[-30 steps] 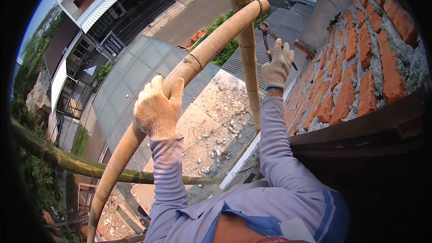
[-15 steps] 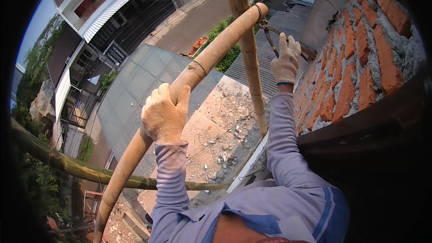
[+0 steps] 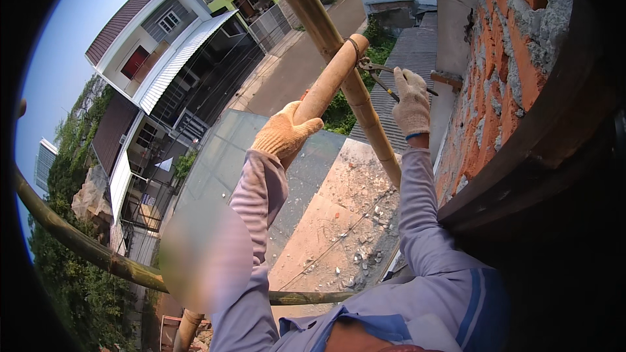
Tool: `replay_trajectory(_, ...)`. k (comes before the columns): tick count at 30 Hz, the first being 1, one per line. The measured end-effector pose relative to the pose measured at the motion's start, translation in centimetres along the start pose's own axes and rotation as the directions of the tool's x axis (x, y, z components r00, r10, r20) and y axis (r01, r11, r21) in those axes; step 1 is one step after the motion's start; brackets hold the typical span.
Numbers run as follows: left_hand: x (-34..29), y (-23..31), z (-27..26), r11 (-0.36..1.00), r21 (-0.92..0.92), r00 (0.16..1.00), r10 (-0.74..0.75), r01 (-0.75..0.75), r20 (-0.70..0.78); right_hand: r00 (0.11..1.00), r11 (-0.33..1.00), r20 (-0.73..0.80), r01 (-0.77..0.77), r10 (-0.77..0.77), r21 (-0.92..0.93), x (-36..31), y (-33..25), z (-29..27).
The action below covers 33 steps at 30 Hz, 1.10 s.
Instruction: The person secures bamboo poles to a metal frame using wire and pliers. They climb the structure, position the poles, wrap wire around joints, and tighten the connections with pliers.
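My gloved left hand (image 3: 287, 132) is wrapped round a slanting bamboo pole (image 3: 328, 81) just below its upper end. That end crosses a thicker upright bamboo pole (image 3: 365, 107), and a dark wire tie (image 3: 354, 47) loops round it there. In my gloved right hand (image 3: 412, 101) is a pair of pincers (image 3: 376, 73) with dark handles, one handle sticking out to the right of the fingers. The pincer jaws are at the wire beside the crossing; whether they grip it is too small to tell.
A rough brick wall (image 3: 502, 65) rises on the right above a dark beam (image 3: 515, 169). Below lies a ledge (image 3: 326, 221) strewn with rubble, beside a grey roof sheet (image 3: 248, 150). A greenish bamboo pole (image 3: 98, 248) crosses at lower left. Houses and a street lie far below.
My left hand has slid up the slanting pole, nearer the crossing. My right hand's fingers have closed more round the pincer handles. The whole view has shifted, showing more street and sky.
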<state>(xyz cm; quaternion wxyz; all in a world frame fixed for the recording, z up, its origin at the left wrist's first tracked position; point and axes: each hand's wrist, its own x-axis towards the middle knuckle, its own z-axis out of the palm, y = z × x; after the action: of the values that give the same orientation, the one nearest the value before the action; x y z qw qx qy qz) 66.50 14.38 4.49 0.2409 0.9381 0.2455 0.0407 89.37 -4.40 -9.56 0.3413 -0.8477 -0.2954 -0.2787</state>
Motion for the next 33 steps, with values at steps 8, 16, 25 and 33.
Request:
replay_trajectory(8, -0.1, -0.4, 0.0, 0.997, 0.073, 1.0, -0.026, 0.026, -0.011, 0.997, 0.996, 0.065, 0.04, -0.045, 0.081, 0.3, 1.0, -0.4)
replay_trajectory(16, -0.3, -0.2, -0.2, 0.997, 0.074, 1.0, -0.019, 0.02, -0.02, 0.988, 0.999, 0.144, -0.05, 0.053, -0.023, 1.2, -0.9, -1.6)
replay_trajectory(25, 0.0, -0.4, -0.1, 0.997, 0.069, 1.0, -0.023, 0.023, -0.004, 0.864, 0.956, 0.415, -0.287, 0.286, -0.06, 0.7, -4.1, -3.2)
replay_trajectory(33, 0.4, -1.2, 0.3, 0.997, 0.074, 1.0, -0.004, 0.005, -0.014, 0.625, 0.457, 0.767, -0.731, 0.148, 0.508, 0.1, -2.9, -0.5)
